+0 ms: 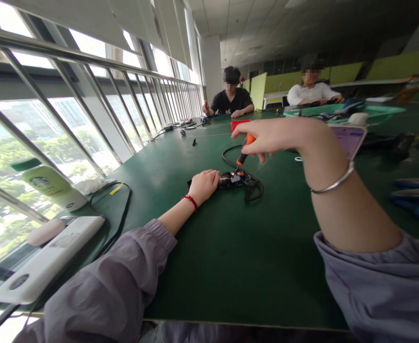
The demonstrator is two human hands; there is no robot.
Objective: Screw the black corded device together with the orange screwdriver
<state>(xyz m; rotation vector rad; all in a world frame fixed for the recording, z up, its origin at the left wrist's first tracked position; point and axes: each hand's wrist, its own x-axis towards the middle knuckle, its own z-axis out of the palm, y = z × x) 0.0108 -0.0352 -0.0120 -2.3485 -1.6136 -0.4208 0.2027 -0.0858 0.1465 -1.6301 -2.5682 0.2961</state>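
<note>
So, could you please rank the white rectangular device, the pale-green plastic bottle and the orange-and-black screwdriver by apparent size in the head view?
1. White device
2. Bottle
3. Screwdriver, partly hidden by the right hand
Nearness may enlarge the first two.

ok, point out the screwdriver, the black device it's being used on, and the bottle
Screwdriver (242, 158): head view, lower part of the handle.
Black device (226, 181): head view, the uncovered stretch of its body.
Bottle (47, 181): head view, middle of its side.
</note>
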